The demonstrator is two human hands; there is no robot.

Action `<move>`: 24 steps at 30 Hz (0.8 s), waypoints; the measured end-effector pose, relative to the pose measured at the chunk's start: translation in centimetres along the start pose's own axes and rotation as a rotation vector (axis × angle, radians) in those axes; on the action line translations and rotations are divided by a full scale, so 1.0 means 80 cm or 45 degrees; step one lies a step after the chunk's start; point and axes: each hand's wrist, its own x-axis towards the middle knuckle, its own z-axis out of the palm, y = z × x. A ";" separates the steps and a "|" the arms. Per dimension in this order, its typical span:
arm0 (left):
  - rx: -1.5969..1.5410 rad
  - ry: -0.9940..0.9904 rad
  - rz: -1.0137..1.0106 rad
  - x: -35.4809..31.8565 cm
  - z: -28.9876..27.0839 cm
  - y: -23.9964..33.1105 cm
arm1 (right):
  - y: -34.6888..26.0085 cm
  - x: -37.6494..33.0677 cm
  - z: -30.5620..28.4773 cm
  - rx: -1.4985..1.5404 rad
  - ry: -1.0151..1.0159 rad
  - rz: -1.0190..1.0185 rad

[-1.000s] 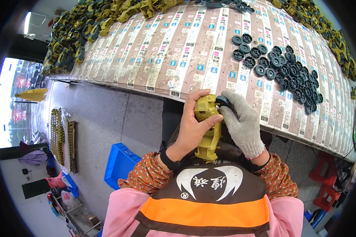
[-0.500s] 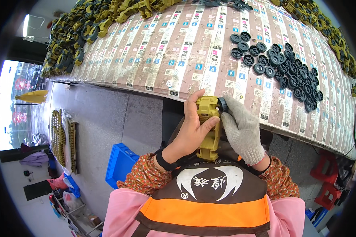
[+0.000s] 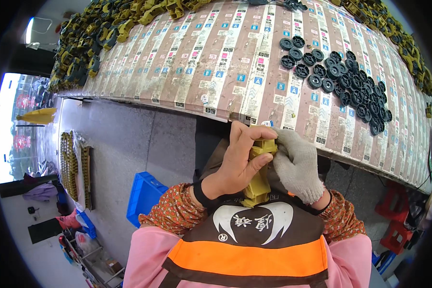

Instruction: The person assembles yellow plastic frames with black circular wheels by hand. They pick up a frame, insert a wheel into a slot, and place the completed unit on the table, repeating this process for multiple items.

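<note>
An olive-yellow plastic part point(image 3: 260, 173) sits between a bare left hand point(image 3: 237, 161) and a white-knit-gloved right hand point(image 3: 297, 165); at one o'clock, black discs point(image 3: 350, 84) dot the desk point(image 3: 187, 62), striped brown, white and blue; at eight o'clock, a blue crate point(image 3: 144, 194).

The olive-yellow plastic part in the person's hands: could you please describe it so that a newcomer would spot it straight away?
Start at the long table covered in striped printed paper and drop to its near edge, above the person's chest. There the bare left hand and the white knit-gloved right hand clasp an olive-yellow moulded plastic part. Unlike the piled parts and black round discs on the table, it alone is held.
</note>
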 end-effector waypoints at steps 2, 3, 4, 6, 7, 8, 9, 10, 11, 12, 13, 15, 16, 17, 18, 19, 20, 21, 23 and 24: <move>-0.073 -0.004 0.031 0.004 0.000 -0.001 | -0.010 0.004 -0.010 0.026 -0.035 0.072; -0.129 0.001 0.020 0.004 0.001 -0.002 | -0.016 0.007 -0.016 0.024 -0.058 0.101; -0.187 -0.001 0.007 0.004 0.002 -0.003 | -0.019 0.008 -0.020 0.025 -0.078 0.137; -0.281 -0.019 -0.037 0.006 0.003 -0.010 | -0.019 0.009 -0.025 -0.112 -0.076 0.090; -0.325 -0.022 -0.060 0.004 0.004 -0.013 | -0.018 0.010 -0.026 -0.180 -0.082 0.062; -0.551 0.006 -0.227 0.004 0.010 -0.017 | -0.017 0.017 -0.031 -0.294 -0.134 0.030; -0.777 0.035 -0.394 0.004 0.018 -0.021 | -0.016 0.031 -0.039 -0.407 -0.188 -0.004; -1.002 0.064 -0.562 0.004 0.022 -0.022 | -0.012 0.046 -0.047 -0.518 -0.242 -0.038; -1.063 0.128 -0.594 0.008 0.021 -0.021 | 0.005 0.061 -0.054 -0.424 -0.138 -0.099; -1.124 0.194 -0.627 0.013 0.018 -0.018 | 0.014 0.078 -0.065 -0.663 0.045 -0.175; -1.192 0.261 -0.662 0.018 0.015 -0.018 | 0.034 0.101 -0.083 -0.884 0.216 -0.358; -1.256 0.319 -0.644 0.021 0.001 -0.028 | 0.044 0.132 -0.114 -1.370 0.188 -0.341; -1.327 0.356 -0.632 0.022 -0.005 -0.028 | 0.059 0.143 -0.128 -1.396 0.155 -0.440; -1.397 0.393 -0.623 0.021 -0.011 -0.028 | 0.068 0.149 -0.133 -1.419 0.120 -0.537; -1.433 0.374 -0.645 0.019 -0.018 -0.028 | 0.071 0.149 -0.133 -1.466 0.062 -0.520; -1.445 0.403 -0.639 0.016 -0.018 -0.031 | 0.070 0.147 -0.130 -1.509 0.002 -0.507; -1.457 0.430 -0.632 0.013 -0.018 -0.036 | 0.070 0.146 -0.128 -1.553 -0.058 -0.493; -1.469 0.455 -0.626 0.011 -0.018 -0.039 | 0.071 0.145 -0.126 -1.530 -0.068 -0.490; -1.477 0.475 -0.661 0.013 -0.016 -0.037 | 0.073 0.141 -0.123 -1.486 -0.096 -0.474; -1.501 0.503 -0.672 0.014 -0.012 -0.040 | 0.072 0.137 -0.120 -1.495 -0.075 -0.445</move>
